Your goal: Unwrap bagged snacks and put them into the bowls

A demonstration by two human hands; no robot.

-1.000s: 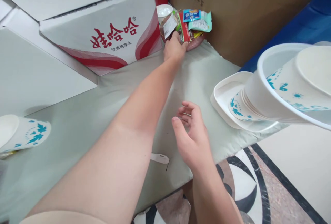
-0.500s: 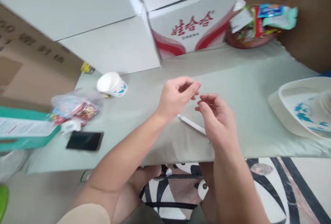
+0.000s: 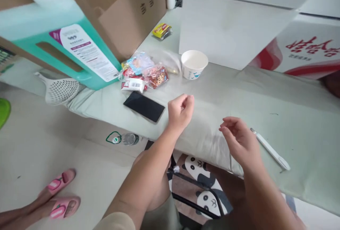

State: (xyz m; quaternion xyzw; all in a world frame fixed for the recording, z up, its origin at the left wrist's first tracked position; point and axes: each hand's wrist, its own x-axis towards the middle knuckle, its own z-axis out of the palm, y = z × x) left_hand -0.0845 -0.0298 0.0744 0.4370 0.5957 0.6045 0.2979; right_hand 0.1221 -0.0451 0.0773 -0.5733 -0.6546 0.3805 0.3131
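Observation:
My left hand is closed, thumb against curled fingers, above the cloth-covered table. Whatever it may hold is hidden. Right of it, my right hand hovers over the table's front edge, fingers loosely curved and apart from the thumb, with nothing seen between them. Just beyond that hand a slim white tool with a dark tip lies on the cloth. Nearest to my left hand is a black phone, lying flat. A white paper bowl with blue print stands upright farther back.
Bagged snacks lie behind the phone, beside a large jug of green liquid. A yellow packet sits farther back. White cartons and a brown box line the rear. Another person's feet in pink slippers are on the floor.
The view has swung left, bringing the jug, a white strainer and the slippered feet into sight. My hands have moved farther apart, and my left hand's fingers are more tightly curled.

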